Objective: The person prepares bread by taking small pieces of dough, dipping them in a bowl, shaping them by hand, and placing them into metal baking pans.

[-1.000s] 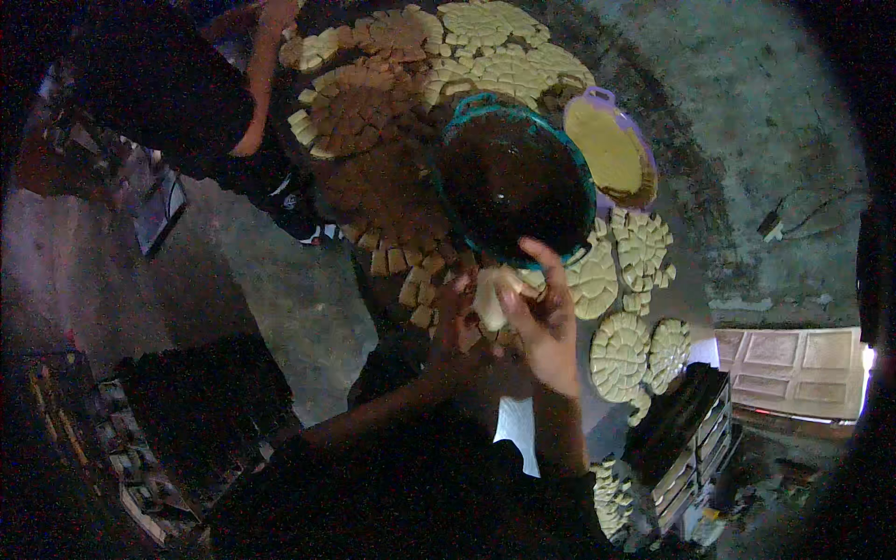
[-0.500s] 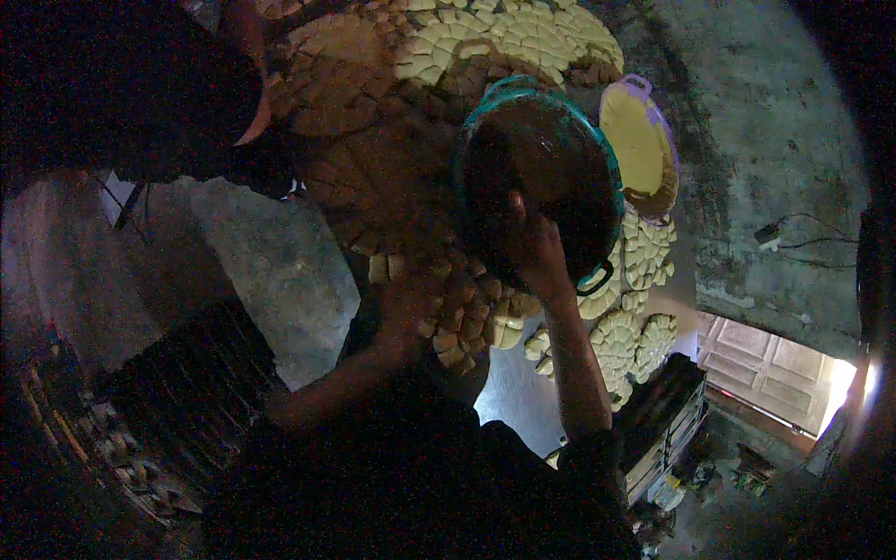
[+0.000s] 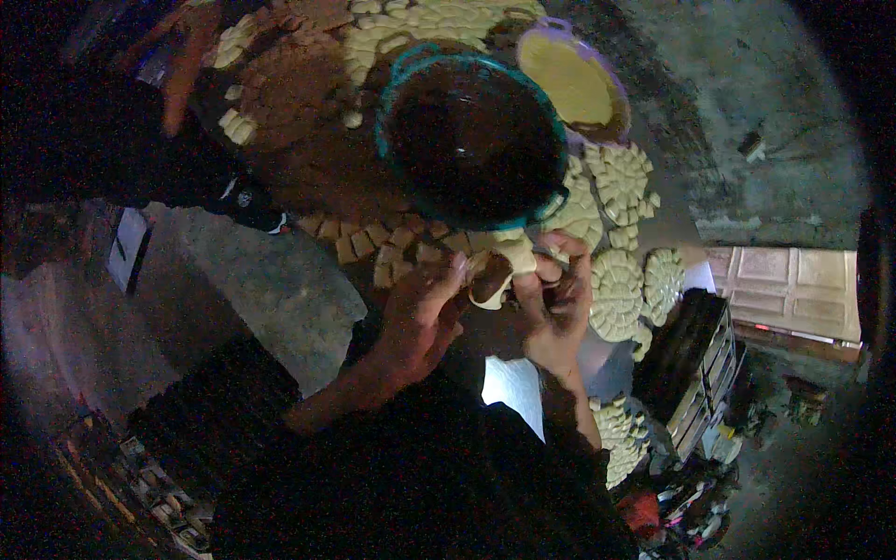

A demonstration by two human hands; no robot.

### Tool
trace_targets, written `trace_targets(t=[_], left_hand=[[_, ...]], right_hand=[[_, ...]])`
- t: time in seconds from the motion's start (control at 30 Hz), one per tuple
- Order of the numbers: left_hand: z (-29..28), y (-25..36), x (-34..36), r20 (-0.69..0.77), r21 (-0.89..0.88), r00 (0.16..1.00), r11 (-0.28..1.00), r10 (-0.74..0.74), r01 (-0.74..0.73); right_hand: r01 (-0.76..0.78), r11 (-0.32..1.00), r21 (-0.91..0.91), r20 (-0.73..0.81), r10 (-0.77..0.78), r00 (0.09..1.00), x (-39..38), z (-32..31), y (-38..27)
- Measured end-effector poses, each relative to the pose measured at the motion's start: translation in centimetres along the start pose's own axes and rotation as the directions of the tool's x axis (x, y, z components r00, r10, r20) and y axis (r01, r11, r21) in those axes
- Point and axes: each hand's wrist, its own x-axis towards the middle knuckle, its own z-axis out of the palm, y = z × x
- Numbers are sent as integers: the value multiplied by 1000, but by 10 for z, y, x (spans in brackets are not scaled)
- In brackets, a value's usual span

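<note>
Between my two hands, close to the near edge of the table, is a pale piece of dough (image 3: 519, 254) with a dark brown lump (image 3: 489, 280) on it. My right hand (image 3: 557, 297) pinches its right side between thumb and fingers. My left hand (image 3: 422, 313) closes on the left side, its thumb up against the brown lump; its lower fingers lie in shadow. Just beyond stands a big basin (image 3: 381, 140) with a teal rim, holding a dark mass. Square dough pieces (image 3: 359, 245) lie left of my hands.
A purple-rimmed basin (image 3: 623, 98) with a yellow mass stands at the far right. Rounds of pale dough pieces (image 3: 616, 294) cover the table's right side. Another person's hand (image 3: 191, 47) is at the upper left. A dark rack (image 3: 686, 373) stands at right, below a panelled door (image 3: 793, 285).
My right hand has come out of the teal-rimmed basin toward me. Both hands now meet on a piece of dough with a brown lump. The view has shifted, and the other person's hand now shows.
</note>
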Motion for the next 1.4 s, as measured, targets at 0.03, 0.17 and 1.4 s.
trace_targets(t=[0.03,0.17,1.4], left_hand=[[8,9,-2,49,-454,962,852,-267,260],[43,66,-9,450,-879,743,-102,-496,465],[121,126,-79,684,-353,728,891,39,284]], right_hand=[[60,994,-87,3,-60,998,-13,-14,0],[217,976,9,95,-217,971,-67,-68,-22],[270,849,-455,22,-292,956,-222,-152,-87]])
